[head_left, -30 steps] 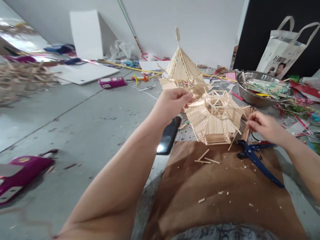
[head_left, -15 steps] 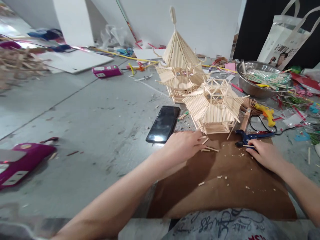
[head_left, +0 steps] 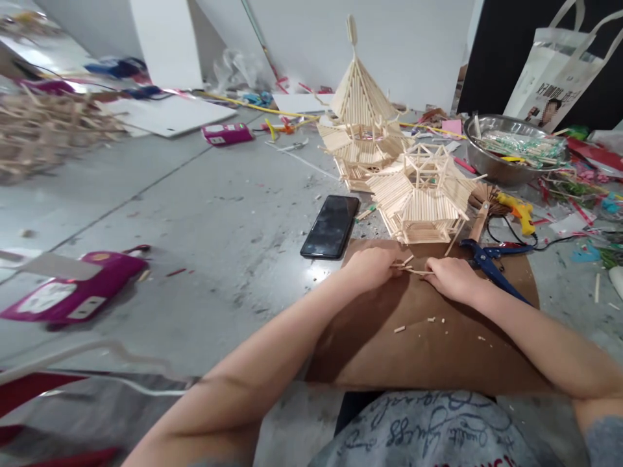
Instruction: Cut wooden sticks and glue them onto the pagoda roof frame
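Brown paper sheet (head_left: 438,350) lies on the grey floor (head_left: 195,214), lower centre of frame, sprinkled with small wood chips. Both hands meet at its upper edge. Left hand (head_left: 372,266) rests knuckles-up, fingers curled in, tips pinched on thin wooden sticks (head_left: 411,267). Right hand (head_left: 450,279) mirrors it just beside, fingers bent and closed on the other end of the same little cluster; sticks lie on or just above the paper between the two hands.

Just above the hands, centre of frame: a stick-built hexagonal roof model (head_left: 421,198) sits at the paper's edge. Behind it, touching or nearly so, a taller stick pagoda (head_left: 360,123) with a pointed top.

Black phone (head_left: 331,227) lies face-up left of the roof model. Blue-handled pliers (head_left: 491,263) lie right of the right hand, on the paper. Yellow glue gun (head_left: 518,211) beyond them. Steel bowl (head_left: 501,170), upper right, holds green-tipped sticks. Magenta case (head_left: 78,292) at left edge.
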